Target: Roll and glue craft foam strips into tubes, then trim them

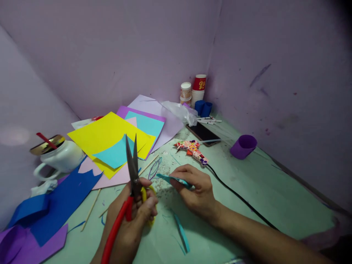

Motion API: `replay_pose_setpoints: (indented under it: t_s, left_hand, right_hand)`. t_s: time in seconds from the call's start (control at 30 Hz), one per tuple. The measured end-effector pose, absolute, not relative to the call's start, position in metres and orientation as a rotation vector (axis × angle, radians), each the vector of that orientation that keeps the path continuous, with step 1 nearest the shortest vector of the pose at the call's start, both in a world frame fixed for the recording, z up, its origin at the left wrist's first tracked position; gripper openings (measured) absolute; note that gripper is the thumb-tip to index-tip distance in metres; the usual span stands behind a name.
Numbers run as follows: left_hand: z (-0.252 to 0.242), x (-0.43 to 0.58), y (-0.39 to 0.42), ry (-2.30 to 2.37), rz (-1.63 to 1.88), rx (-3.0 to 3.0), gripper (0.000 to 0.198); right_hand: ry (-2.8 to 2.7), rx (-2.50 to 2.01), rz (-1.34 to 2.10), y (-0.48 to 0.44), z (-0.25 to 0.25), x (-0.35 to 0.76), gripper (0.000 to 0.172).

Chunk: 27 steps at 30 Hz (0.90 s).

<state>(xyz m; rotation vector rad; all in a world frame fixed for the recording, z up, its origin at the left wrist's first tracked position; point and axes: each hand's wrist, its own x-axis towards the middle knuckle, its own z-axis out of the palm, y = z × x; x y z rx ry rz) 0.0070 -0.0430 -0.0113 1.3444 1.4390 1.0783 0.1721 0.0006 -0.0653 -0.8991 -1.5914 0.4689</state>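
Observation:
My left hand (132, 220) is closed around the red and yellow handles of a pair of scissors (132, 167), whose blades point up and away from me and look nearly closed. My right hand (196, 190) pinches a narrow teal paper strip (167, 178) just above the pale green table (269, 198). A second teal strip (182, 233) lies on the table between my forearms. The two hands are a short way apart, scissors to the left of the strip.
Yellow, teal, pink and purple sheets (110, 137) lie stacked behind the scissors, with blue paper (63, 200) at left. A white mug (59, 156), a patterned glue gun (192, 149) with black cord, a phone (202, 132), a purple cup (243, 146) and stacked paper cups (198, 91) stand around.

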Motion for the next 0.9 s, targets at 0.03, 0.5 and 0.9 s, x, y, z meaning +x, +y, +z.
replay_pose_setpoints:
  t_s: [0.03,0.5,0.9]
  left_hand:
    - [-0.010,0.013,-0.042,1.356,1.092,1.239,0.030]
    - [-0.013,0.006,-0.012,1.516,1.003,1.731,0.024]
    - [0.012,0.004,-0.014,1.019,0.716,2.350,0.031]
  right_hand:
    - [-1.642,-0.860,0.315,-0.001,-0.065,0.171,0.018]
    - [-2.044,-0.738,0.097,-0.005,-0.061,0.175,0.048]
    - [-1.608,-0.914,1.470,0.015,-0.053,0.190,0.021]
